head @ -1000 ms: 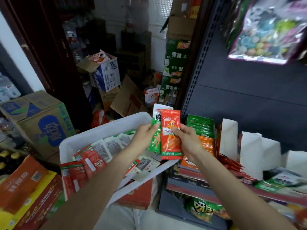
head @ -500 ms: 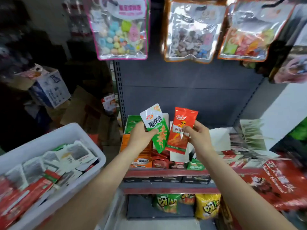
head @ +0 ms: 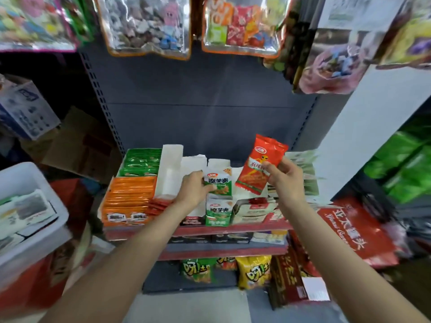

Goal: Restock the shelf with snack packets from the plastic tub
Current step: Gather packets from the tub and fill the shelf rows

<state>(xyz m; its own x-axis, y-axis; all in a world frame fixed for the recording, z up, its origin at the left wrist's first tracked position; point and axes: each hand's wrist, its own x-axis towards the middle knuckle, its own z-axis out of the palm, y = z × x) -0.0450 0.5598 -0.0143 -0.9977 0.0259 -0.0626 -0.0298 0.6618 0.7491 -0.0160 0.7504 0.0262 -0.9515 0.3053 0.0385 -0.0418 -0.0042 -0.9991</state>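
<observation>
My left hand [head: 194,188] grips a green-and-white snack packet [head: 219,184] and holds it low over an open display box [head: 218,212] of the same packets on the shelf [head: 198,229]. My right hand [head: 283,177] pinches a red snack packet [head: 260,164] by its lower right side, tilted, above the right part of the shelf. The white plastic tub [head: 28,206] stands at the left edge with several packets inside.
Orange packets [head: 131,194] and green packets [head: 142,160] fill boxes on the shelf's left. Large candy bags [head: 144,24] hang above. Chip bags [head: 254,272] sit on the lower shelf. Red cartons [head: 356,231] stand to the right, cardboard boxes [head: 25,110] to the left.
The view turned from the tub toward the shelf. My left hand lowered the green packet to the display box; my right hand carried the red packet rightward, apart from it.
</observation>
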